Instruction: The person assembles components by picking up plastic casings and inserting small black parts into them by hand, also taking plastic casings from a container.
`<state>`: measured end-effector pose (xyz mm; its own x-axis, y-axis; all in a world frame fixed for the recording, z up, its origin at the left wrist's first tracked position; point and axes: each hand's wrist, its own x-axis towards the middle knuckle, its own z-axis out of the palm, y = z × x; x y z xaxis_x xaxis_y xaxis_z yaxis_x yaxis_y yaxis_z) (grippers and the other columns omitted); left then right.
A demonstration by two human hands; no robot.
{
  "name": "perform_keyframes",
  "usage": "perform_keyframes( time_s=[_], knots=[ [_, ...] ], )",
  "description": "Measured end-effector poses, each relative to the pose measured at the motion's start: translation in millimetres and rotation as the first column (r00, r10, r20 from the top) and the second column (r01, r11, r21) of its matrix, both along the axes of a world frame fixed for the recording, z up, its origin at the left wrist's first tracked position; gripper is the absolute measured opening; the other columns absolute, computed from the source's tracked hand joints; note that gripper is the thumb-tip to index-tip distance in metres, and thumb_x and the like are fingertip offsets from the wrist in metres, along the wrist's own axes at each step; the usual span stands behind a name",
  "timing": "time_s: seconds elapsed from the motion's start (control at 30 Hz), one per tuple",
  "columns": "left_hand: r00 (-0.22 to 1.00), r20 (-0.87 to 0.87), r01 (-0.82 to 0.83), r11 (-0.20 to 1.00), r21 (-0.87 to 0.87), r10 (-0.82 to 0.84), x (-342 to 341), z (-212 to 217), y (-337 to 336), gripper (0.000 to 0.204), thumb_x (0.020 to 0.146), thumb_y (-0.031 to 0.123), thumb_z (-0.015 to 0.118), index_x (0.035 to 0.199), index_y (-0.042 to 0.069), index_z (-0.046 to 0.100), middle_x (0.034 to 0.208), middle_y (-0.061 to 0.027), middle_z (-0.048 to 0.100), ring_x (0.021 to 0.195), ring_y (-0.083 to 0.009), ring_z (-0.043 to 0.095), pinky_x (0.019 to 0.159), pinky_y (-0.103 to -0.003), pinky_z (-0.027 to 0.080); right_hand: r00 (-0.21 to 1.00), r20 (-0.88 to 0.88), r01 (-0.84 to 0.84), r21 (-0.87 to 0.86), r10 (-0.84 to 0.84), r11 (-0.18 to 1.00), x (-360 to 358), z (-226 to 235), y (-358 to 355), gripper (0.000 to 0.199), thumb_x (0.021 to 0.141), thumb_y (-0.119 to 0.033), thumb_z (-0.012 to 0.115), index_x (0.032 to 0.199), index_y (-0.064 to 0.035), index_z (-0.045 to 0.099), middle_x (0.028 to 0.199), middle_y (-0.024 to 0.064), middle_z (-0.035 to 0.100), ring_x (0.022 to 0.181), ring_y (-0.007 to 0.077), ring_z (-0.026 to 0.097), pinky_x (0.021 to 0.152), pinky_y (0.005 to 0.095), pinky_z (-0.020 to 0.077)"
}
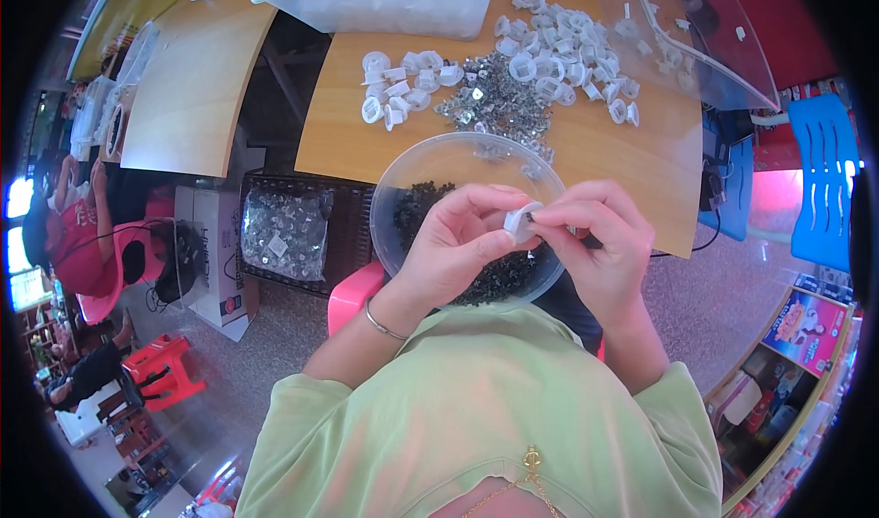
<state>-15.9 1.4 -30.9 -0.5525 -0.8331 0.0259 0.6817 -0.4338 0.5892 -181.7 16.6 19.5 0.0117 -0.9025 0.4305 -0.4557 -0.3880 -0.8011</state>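
White plastic cap (522, 222) pinched between left hand (455, 243) and right hand (595, 243), fingers of both closed on it, held above clear bowl (403, 184) of small dark screws (499, 278) at near edge of wooden counter (632, 165). Heaps of white caps (558, 55) and metal clips (499, 101) near far edge. Likely slip: cap dropping into bowl, or bowl tipping off counter edge under a nudge.
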Motion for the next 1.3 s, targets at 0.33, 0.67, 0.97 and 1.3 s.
perform_keyframes(
  time_s=[0.33,0.67,0.97,1.3],
  knots=[
    [0.996,0.079,-0.03,0.995,-0.092,0.037,-0.7,-1.5,0.5,0.028,0.085,0.001,0.058,0.113,0.0,0.054,0.118,-0.0135,0.05,0.108,-0.024,0.055,0.091,-0.038,0.049,1.0,0.004,0.019,0.094,-0.02,0.995,0.0,2.6,-0.3,0.016,0.065,0.002,0.074,0.076,-0.006,0.066,0.074,0.0032,0.057,0.064,0.0121,0.057,0.053,0.0237,0.0452],
    [0.985,0.11,-0.125,0.991,-0.049,0.13,-10.8,2.2,-0.3,0.026,0.087,-0.002,0.055,0.113,-0.003,0.056,0.128,-0.0186,0.046,0.11,-0.0208,0.054,0.093,-0.035,0.048,0.929,0.369,-0.075,0.096,0.034,0.993,6.2,-23.2,-4.3,0.024,0.069,0.002,0.072,0.089,-0.0027,0.061,0.086,0.0055,0.058,0.071,0.0111,0.057,0.058,0.0216,0.0459],
    [0.806,0.393,-0.293,0.875,-0.386,0.443,-10.5,16.0,0.6,0.025,0.081,-0.01,0.057,0.105,-0.004,0.062,0.104,-0.0105,0.052,0.099,-0.0161,0.058,0.082,-0.024,0.052,0.94,0.341,0.005,0.035,-0.016,0.999,13.6,-24.4,-6.0,0.027,0.07,0.009,0.067,0.094,-0.002,0.064,0.092,0.008,0.057,0.073,0.0106,0.058,0.062,0.0222,0.0507],
    [0.719,0.414,-0.297,0.785,-0.544,0.559,-8.9,21.0,1.7,0.025,0.08,-0.011,0.058,0.102,-0.002,0.064,0.103,-0.0118,0.056,0.089,-0.0155,0.062,0.076,-0.023,0.055,0.986,0.159,0.064,-0.144,-0.04,0.988,15.2,-20.5,-4.5,0.027,0.068,0.007,0.069,0.092,-0.0041,0.065,0.087,0.0058,0.057,0.062,0.0079,0.055,0.051,0.0199,0.0477]
  ],
)
